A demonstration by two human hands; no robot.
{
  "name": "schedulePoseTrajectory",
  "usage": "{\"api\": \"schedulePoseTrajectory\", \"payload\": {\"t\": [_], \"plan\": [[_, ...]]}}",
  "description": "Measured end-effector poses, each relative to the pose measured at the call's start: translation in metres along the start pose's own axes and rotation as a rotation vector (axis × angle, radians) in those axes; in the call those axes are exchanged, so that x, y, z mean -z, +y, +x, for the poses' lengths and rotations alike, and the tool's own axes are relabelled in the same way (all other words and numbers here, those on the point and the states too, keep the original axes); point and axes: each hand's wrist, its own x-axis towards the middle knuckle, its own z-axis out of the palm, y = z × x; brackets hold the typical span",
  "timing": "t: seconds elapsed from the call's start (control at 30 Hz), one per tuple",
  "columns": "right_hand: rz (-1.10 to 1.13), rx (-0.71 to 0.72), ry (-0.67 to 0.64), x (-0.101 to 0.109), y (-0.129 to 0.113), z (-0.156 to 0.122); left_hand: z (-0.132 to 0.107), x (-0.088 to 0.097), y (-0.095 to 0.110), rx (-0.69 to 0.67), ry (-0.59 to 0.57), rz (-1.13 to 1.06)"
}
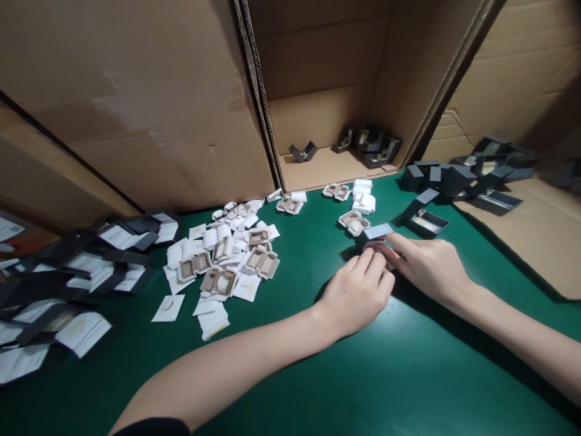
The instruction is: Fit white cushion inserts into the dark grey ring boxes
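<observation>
My left hand (358,293) and my right hand (424,263) meet on the green table (408,375), fingers curled together over a small dark box (377,232) with a grey lid. Most of the box is hidden under my fingertips. Right behind it lie a few small white folded inserts (354,222). An open dark box (425,222) sits just beyond my right hand.
A heap of white and brown inserts (227,260) lies left of centre. Flat black-and-white box blanks (77,272) pile up at far left. An open cardboard carton (336,121) at the back holds several dark boxes (372,145). More dark boxes (472,172) cluster at right.
</observation>
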Motion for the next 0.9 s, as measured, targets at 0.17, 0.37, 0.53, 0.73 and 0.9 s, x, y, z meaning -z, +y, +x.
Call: {"api": "schedulePoseTrajectory", "payload": {"t": [0.17,0.37,0.53,0.73,0.9], "plan": [[0.071,0.007,-0.018,0.003,0.003,0.003,0.001,0.0,0.0,0.002,0.023,-0.017],[0.089,0.171,-0.045,0.002,0.019,0.002,0.0,-0.002,-0.001,0.031,-0.04,-0.143],[0.107,0.239,-0.043,-0.003,0.03,-0.001,0.002,0.0,-0.005,0.04,-0.095,-0.233],[0.073,0.264,0.047,-0.004,0.023,0.003,0.005,0.001,-0.009,0.033,-0.135,-0.299],[0.028,0.272,0.099,-0.006,0.018,0.005,0.005,0.003,-0.011,0.036,-0.154,-0.319]]}}
